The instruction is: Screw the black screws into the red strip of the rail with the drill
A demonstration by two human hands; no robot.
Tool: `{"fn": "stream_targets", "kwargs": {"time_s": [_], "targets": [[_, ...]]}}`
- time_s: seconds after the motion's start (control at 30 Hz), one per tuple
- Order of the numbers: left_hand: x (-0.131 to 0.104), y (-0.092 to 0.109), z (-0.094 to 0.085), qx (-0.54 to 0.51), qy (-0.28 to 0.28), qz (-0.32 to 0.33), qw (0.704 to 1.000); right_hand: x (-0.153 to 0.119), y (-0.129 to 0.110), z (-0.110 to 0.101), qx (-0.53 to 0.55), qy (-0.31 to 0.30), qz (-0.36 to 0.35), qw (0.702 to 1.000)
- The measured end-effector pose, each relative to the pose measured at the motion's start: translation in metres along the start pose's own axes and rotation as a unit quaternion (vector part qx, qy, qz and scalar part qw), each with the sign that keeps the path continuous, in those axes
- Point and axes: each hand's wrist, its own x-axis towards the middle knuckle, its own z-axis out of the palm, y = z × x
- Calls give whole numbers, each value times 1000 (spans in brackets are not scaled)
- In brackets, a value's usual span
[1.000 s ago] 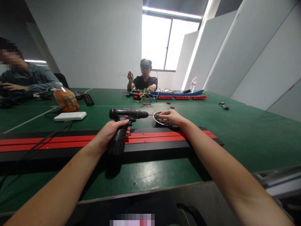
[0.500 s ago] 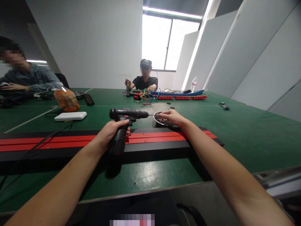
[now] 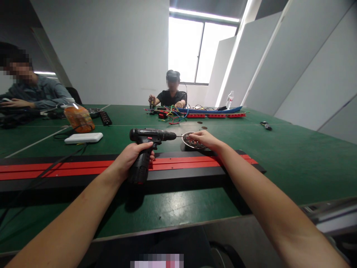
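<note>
My left hand (image 3: 133, 155) is wrapped round the grip of a black cordless drill (image 3: 149, 134), thumb along its side. The drill lies level above the long black and red bar, its thin bit (image 3: 180, 136) pointing right. At the bit's tip, the fingers of my right hand (image 3: 205, 139) are pinched together. Whatever is between them is too small to name. Just below is a round metal bowl (image 3: 185, 144) of small dark pieces that look like screws, partly covered by my right hand.
The long black bar with red strips (image 3: 181, 163) crosses the green table (image 3: 279, 163) in front of me. A cable runs over its left part. To the left are a white power bank-like box (image 3: 83, 138) and an orange bottle (image 3: 79, 118). Two people sit beyond, one near coloured wires (image 3: 178, 113).
Almost nothing differs. My hands and the drill hold their places. The person across the table has slightly shifted the raised hand.
</note>
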Motion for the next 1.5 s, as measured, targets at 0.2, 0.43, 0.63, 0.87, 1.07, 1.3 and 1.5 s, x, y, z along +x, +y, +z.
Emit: {"fn": "stream_targets", "kwargs": {"time_s": [0.2,0.43,0.63,0.87,1.07,1.3,1.5], "targets": [[-1,1,2,0,9,3,1000,0,0,0,11,-5,1,1000],[-2,1,3,-4,8,-5,1000,0,0,0,0,-9,2,1000],[-1,1,2,0,6,1,1000,8,11,6,-93,32,-26,995],[4,-3,-4,5,-9,15,1000,15,16,12,-237,-11,22,971],[4,-3,-4,5,-18,18,1000,15,16,12,-252,-10,26,967],[1,-1,0,-3,-7,17,1000,13,15,11,-262,-8,2,965],[2,-2,-2,11,-8,21,1000,15,16,12,-215,44,2,976]]}}
